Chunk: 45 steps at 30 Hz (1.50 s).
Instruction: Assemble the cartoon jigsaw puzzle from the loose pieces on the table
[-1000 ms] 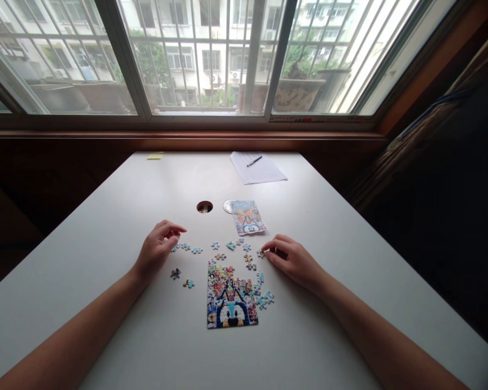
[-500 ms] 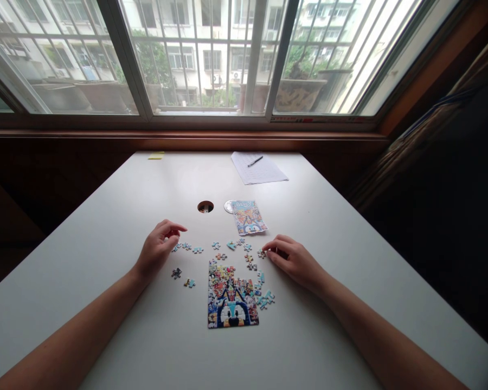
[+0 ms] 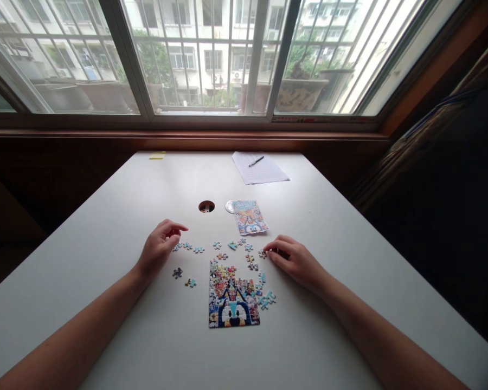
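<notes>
A partly assembled jigsaw puzzle [image 3: 233,303] with a blue dog face lies on the white table, its upper right part unfilled. My left hand [image 3: 158,246] is left of it, holding nothing, index finger stretched out and thumb apart, beside a row of loose pieces [image 3: 187,246]. At the right, the thumb and index fingertip of my right hand [image 3: 295,260] come together at the edge of a small puzzle piece [image 3: 262,253], partly covered by the fingers. Joined light-blue pieces [image 3: 267,299] lie against the puzzle's right side. Above is a picture sheet [image 3: 250,218] with the same dog.
More loose pieces are scattered around the puzzle, including a dark one [image 3: 178,273] at the left. Behind are a round cable hole [image 3: 206,207], a silvery disc [image 3: 229,206] partly under the picture sheet, papers [image 3: 264,172] with a pen [image 3: 256,161], and a yellow note [image 3: 157,155].
The whole view has shifted very slightly. Both hands keep their poses, and the pieces lie as before.
</notes>
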Each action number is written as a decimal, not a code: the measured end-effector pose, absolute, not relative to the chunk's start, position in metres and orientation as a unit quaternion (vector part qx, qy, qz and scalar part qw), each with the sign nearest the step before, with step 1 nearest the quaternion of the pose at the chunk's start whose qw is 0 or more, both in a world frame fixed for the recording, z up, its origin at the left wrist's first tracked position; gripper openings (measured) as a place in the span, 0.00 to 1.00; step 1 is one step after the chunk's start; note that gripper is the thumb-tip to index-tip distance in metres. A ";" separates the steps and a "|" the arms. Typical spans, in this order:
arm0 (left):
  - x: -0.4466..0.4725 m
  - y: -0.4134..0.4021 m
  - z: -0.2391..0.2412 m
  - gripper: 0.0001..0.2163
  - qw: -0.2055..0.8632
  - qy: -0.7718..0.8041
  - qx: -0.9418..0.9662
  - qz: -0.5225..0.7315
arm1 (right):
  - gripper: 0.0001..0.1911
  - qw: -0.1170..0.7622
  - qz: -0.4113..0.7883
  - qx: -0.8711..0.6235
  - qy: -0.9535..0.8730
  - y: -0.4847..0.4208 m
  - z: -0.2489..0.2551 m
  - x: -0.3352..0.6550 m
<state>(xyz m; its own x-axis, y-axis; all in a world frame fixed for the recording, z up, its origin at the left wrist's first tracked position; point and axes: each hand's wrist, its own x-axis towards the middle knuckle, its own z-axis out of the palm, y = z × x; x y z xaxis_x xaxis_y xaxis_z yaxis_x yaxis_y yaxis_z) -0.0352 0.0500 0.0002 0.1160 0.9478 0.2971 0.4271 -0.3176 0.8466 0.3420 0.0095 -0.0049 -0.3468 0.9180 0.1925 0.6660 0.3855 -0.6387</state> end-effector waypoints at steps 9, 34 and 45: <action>-0.033 0.048 0.004 0.11 0.263 0.520 0.690 0.428 | 0.09 0.276 0.229 -0.503 -0.786 0.009 -0.006 0.342; -0.034 0.050 0.000 0.11 0.224 0.557 0.673 0.432 | 0.09 0.271 0.229 -0.497 -0.791 0.009 -0.008 0.343; -0.035 0.045 0.002 0.10 0.237 0.551 0.675 0.429 | 0.09 0.273 0.219 -0.496 -0.795 0.007 -0.006 0.341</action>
<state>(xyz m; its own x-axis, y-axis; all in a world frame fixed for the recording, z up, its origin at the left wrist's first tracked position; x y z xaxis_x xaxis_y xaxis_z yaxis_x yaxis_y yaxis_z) -0.0346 0.0450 0.0018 0.0246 0.9474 0.3191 0.5404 -0.2811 0.7931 0.3414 0.0070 -0.0060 -0.3594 0.9078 0.2161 0.6685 0.4121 -0.6191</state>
